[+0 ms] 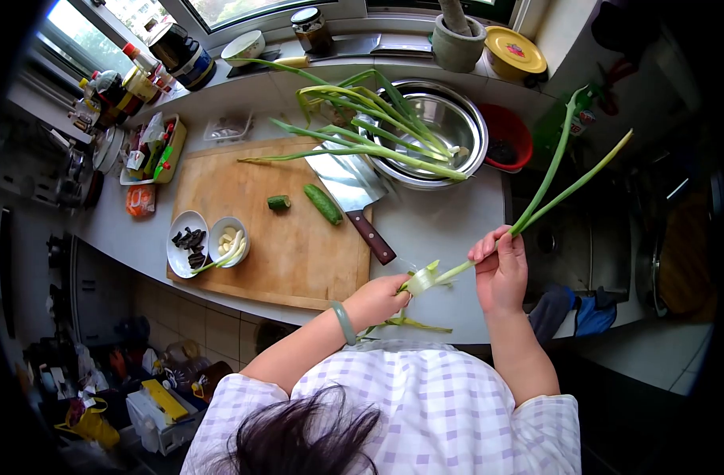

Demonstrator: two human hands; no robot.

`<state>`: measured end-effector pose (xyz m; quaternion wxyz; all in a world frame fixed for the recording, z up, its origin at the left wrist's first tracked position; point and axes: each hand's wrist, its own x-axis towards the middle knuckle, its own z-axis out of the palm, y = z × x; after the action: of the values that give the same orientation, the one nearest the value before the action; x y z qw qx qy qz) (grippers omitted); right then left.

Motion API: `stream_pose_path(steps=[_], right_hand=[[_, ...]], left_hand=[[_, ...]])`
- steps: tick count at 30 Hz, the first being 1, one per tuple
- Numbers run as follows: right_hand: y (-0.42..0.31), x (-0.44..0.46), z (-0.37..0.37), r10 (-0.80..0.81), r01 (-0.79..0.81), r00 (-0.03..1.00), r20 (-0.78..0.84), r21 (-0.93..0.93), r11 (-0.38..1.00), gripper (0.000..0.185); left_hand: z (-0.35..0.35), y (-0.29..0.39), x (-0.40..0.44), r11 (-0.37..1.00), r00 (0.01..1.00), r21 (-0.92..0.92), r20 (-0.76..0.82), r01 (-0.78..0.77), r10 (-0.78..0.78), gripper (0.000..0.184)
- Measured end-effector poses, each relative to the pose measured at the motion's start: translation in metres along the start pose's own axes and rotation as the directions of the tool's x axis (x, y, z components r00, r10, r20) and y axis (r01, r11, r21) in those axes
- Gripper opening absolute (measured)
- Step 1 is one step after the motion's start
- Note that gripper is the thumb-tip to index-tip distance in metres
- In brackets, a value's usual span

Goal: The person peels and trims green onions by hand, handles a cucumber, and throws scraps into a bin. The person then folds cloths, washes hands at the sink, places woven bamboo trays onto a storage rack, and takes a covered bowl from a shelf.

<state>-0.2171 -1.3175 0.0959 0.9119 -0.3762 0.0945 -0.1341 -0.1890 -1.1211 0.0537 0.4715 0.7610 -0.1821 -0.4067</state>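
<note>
White tabletop (481,214): carried the items below. Rectangular pale-wood chopping board (219,182): lay flat, left of centre. Nested round, shiny steel bowls (466,119): stood beyond the board's right side, bearing several green-leaved onions (409,160). Long spring onion with slender pale stalk and forked green leaves (455,272): held above the tabletop's near edge, right of the board. Judged light and flexible, likely slippery where moist, leaves easily creased; best grasped on the firmer stalk. Broad steel cleaver with brown handle (346,178): lay slantwise over the board's right edge. Right hand (501,265): grip closed round the stalk below the fork. Left hand (378,301): grip pinching the pale end, beside a curled, loosened layer (422,277).
</note>
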Motion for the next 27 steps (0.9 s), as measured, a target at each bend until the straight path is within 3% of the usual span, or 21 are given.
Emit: stream_pose_path(steps=[1,4,7,10,11,14,15,18,19,20,21,24,25,27], right_hand=[[-0.001,-0.001,0.003,-0.040,0.041,0.999,0.031,-0.033,0.999,0.013],[-0.001,-0.007,0.013,-0.134,0.142,0.987,0.090,-0.090,0.986,0.013],[0.000,-0.014,0.022,-0.214,0.223,0.973,0.080,-0.119,0.968,0.013],[-0.005,-0.017,0.027,-0.303,0.304,0.953,0.027,-0.115,0.946,0.013],[-0.008,-0.018,0.030,-0.324,0.325,0.946,0.034,-0.124,0.937,0.014],[-0.020,-0.018,0.033,-0.375,0.370,0.927,-0.016,-0.116,0.922,0.015],[-0.022,-0.018,0.032,-0.386,0.381,0.922,-0.020,-0.122,0.916,0.016],[-0.024,-0.025,0.030,-0.353,0.352,0.936,0.016,-0.127,0.927,0.015],[-0.025,-0.026,0.028,-0.343,0.339,0.939,-0.005,-0.137,0.931,0.015],[-0.027,-0.028,0.025,-0.335,0.327,0.942,-0.028,-0.147,0.933,0.015],[-0.027,-0.031,0.023,-0.325,0.314,0.944,-0.053,-0.156,0.937,0.015],[-0.015,-0.036,0.016,-0.212,0.202,0.970,-0.122,-0.087,0.976,0.014],[-0.012,-0.035,0.015,-0.202,0.194,0.973,-0.110,-0.073,0.978,0.013],[-0.014,-0.034,0.016,-0.216,0.210,0.972,-0.095,-0.076,0.975,0.013]], left_hand=[[0.003,0.003,0.000,0.982,0.989,0.168,-0.099,-0.091,0.109,0.015],[0.005,0.009,0.010,0.925,0.973,0.378,-0.196,-0.039,0.122,0.020],[-0.001,0.013,0.025,0.966,0.926,0.249,-0.345,-0.066,0.152,0.018],[-0.007,0.022,0.038,0.987,0.927,-0.087,-0.363,-0.132,0.092,0.016],[-0.003,0.018,0.047,0.903,0.947,-0.412,-0.320,-0.123,-0.017,0.014],[-0.009,0.040,0.038,0.526,0.989,-0.850,-0.048,0.032,-0.139,0.010],[-0.007,0.052,0.032,0.440,0.984,-0.898,-0.057,0.024,-0.170,0.006],[-0.008,0.038,0.032,0.363,0.991,-0.930,0.014,0.061,-0.131,0.008],[-0.007,0.033,0.032,0.764,0.961,-0.611,-0.274,-0.209,0.044,0.008],[-0.006,0.029,0.031,0.914,0.847,-0.084,-0.419,-0.396,0.328,0.009],[-0.005,0.025,0.029,0.764,0.688,0.473,-0.370,-0.439,0.624,0.010],[-0.013,0.029,0.025,0.910,0.886,0.357,-0.324,-0.209,0.331,0.013],[-0.011,0.022,0.029,0.913,0.866,0.342,-0.361,-0.223,0.347,0.012],[-0.008,0.015,0.036,0.972,0.922,-0.124,-0.359,-0.199,0.143,0.013]])
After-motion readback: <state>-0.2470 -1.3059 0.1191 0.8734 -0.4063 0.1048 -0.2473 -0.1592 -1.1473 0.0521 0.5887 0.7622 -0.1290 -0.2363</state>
